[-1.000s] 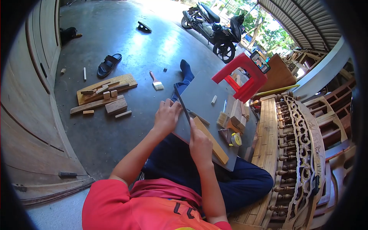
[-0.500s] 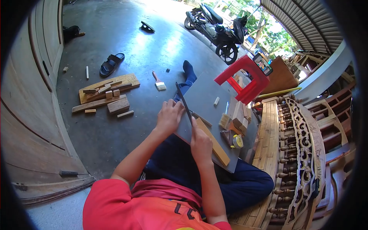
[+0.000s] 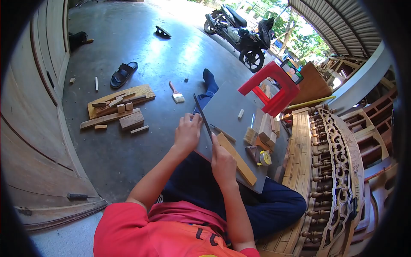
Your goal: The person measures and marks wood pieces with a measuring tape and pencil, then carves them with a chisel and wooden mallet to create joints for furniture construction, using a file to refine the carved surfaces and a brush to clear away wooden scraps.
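Observation:
My right hand is closed around the lower end of a long, narrow, dark file-like bar, which slants up and away over the left edge of a grey board across my lap. Beside it, my left hand has its fingers curled at that board edge, close to the bar; whatever they grip is hidden. A flat yellowish wood strip lies on the board just right of my right hand. Above the strip rests a thin pencil-like stick.
On the board are a brush, wood blocks, a yellow tape measure and a red plastic stool near its far edge. Wood offcuts, a paintbrush and a sandal lie on the floor. A carved bench flanks my right.
The dark bar has shifted slightly down and left, along with my right hand. My left hand stays at the board edge, with only a small shift. The other things have not visibly moved.

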The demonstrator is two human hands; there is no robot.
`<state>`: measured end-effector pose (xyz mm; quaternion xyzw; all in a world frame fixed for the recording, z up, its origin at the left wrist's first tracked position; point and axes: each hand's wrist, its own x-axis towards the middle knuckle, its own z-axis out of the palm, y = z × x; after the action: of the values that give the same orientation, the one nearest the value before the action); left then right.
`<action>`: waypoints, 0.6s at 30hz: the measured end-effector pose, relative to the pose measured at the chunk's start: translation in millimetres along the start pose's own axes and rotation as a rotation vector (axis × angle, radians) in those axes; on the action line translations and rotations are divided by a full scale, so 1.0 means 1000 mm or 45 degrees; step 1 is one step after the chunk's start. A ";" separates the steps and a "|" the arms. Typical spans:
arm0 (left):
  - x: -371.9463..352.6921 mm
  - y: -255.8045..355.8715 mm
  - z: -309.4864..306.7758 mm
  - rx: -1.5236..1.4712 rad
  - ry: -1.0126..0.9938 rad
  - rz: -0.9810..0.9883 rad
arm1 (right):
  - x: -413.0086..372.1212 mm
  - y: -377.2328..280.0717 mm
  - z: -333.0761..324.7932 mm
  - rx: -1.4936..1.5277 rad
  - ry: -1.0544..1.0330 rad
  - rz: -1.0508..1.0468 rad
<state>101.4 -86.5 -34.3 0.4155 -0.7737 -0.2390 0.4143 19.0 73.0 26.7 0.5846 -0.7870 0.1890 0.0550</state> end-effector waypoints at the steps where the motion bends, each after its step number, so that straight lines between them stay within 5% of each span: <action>1: 0.001 0.000 0.000 0.010 -0.010 -0.007 | 0.000 -0.003 -0.004 -0.007 -0.015 0.003; 18: 0.001 0.000 -0.002 0.013 -0.027 -0.008 | 0.005 -0.013 -0.032 -0.152 -0.090 -0.032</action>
<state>103.2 -87.2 -32.7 0.4176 -0.7779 -0.2408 0.4031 25.0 76.7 61.2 0.5965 -0.7909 0.1203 0.0643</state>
